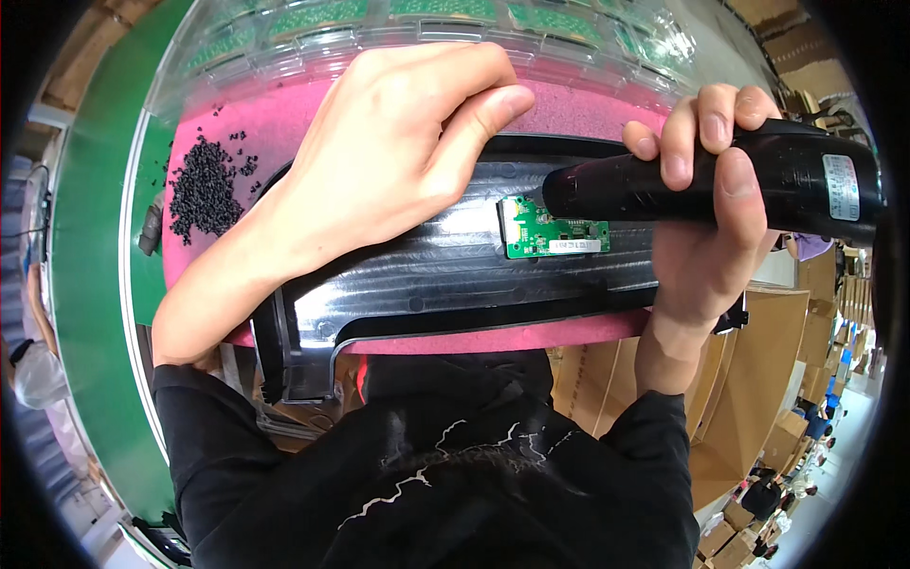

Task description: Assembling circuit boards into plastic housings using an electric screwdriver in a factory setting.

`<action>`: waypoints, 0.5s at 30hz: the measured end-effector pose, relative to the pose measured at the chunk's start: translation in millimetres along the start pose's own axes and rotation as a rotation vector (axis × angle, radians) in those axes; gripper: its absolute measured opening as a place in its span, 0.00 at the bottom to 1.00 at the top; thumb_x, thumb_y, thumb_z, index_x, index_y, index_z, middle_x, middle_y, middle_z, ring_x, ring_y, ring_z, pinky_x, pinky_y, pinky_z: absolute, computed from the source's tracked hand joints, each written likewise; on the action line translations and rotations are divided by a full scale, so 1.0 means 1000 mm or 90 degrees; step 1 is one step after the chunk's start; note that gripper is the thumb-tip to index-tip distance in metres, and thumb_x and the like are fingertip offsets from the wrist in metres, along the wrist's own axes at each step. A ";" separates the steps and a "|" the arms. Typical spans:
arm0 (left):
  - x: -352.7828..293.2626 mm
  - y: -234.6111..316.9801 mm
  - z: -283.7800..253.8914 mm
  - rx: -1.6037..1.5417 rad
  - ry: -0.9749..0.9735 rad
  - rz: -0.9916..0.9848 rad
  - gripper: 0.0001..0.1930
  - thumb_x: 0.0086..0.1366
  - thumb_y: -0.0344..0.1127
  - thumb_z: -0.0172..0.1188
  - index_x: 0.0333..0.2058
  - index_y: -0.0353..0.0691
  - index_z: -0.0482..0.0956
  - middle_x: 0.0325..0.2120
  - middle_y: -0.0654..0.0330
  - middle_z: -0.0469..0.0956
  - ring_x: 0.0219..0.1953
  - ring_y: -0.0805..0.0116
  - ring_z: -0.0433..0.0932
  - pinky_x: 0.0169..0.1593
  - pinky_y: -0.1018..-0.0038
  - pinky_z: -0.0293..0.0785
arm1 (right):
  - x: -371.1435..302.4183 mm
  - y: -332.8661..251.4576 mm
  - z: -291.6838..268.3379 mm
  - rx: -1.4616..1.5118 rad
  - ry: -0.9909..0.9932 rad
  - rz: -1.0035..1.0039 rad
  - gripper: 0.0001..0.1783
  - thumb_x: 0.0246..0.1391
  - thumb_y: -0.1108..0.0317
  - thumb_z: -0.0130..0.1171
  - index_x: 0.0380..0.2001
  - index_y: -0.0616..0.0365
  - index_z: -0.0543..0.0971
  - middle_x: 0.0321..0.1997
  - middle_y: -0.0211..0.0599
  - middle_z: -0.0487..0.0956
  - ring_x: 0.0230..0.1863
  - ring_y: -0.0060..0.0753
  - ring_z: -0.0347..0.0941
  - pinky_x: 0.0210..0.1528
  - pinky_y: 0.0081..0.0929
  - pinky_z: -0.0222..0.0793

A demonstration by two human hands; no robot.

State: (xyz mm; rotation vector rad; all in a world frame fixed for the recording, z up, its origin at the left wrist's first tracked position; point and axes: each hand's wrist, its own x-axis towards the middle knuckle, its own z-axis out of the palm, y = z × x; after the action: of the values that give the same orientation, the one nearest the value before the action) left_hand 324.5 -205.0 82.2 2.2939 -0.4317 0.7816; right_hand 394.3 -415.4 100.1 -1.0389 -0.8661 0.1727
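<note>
Pink mat (296,112). Green boards (444,9) in clear tray (284,59); circuit board (542,231) in black housing (427,275).

On the lower R part of your green circuit board (531,230), you've got a white strip label (574,247) w/ one row of small dark chars. Well to the R of that board & a bit higher, your black handheld tool (796,180) has a pale rect. label (841,188) w/ tiny print, too small to make out.
</note>
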 end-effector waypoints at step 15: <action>-0.011 -0.010 0.010 -0.075 -0.181 0.128 0.08 0.58 0.29 0.63 0.35 0.34 0.78 0.29 0.55 0.77 0.35 0.54 0.78 0.36 0.62 0.75 | 0.001 -0.011 0.004 0.163 0.014 -0.005 0.18 0.54 0.68 0.59 0.45 0.52 0.64 0.38 0.26 0.65 0.34 0.21 0.64 0.45 0.31 0.59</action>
State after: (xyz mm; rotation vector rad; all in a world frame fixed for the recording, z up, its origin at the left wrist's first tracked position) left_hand 324.8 -203.6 64.0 2.2805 -0.8260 0.5083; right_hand 389.3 -418.6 110.2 -0.7961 -0.8053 0.2589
